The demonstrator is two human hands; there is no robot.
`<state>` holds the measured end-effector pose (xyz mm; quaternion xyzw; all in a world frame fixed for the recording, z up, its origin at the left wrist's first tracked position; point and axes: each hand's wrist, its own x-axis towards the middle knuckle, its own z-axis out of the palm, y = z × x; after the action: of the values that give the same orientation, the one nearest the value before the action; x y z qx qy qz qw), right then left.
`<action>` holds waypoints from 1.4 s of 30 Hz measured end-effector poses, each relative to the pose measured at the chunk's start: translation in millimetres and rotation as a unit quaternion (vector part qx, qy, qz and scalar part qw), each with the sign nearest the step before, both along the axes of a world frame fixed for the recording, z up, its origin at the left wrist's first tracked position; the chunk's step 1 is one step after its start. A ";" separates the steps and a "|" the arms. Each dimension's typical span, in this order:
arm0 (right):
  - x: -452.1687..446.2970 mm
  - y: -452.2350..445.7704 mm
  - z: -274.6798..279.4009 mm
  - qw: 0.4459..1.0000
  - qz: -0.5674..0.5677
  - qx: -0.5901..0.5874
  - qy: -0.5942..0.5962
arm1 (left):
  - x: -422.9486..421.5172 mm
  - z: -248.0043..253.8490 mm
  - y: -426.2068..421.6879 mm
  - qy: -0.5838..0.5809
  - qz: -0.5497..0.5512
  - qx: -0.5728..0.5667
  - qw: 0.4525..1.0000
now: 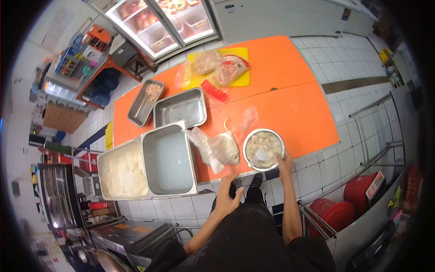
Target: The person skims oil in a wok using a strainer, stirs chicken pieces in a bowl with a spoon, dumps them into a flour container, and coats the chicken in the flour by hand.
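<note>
A metal bowl (249,163) is clasped at its rim by the right grip (285,167). The left grip (226,198), thumb and fingers parted, is positioned near a plastic bag (225,146).

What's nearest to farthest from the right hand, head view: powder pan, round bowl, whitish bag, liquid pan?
1. Round bowl: touching the right hand.
2. Whitish bag: left of the bowl.
3. Liquid pan: left of the bag.
4. Powder pan: far left.
</note>
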<state>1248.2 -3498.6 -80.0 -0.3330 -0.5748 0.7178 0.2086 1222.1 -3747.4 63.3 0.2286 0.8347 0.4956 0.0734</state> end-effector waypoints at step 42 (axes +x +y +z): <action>67.8 -257.1 36.2 0.974 0.203 -0.025 -0.101 | -381.5 10.4 -272.1 0.167 -0.281 -0.336 0.883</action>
<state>1316.0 -3755.7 -43.9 -0.2851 -0.6305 0.7218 -0.0089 840.6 -4019.6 73.7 0.4950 0.8517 0.0986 0.1411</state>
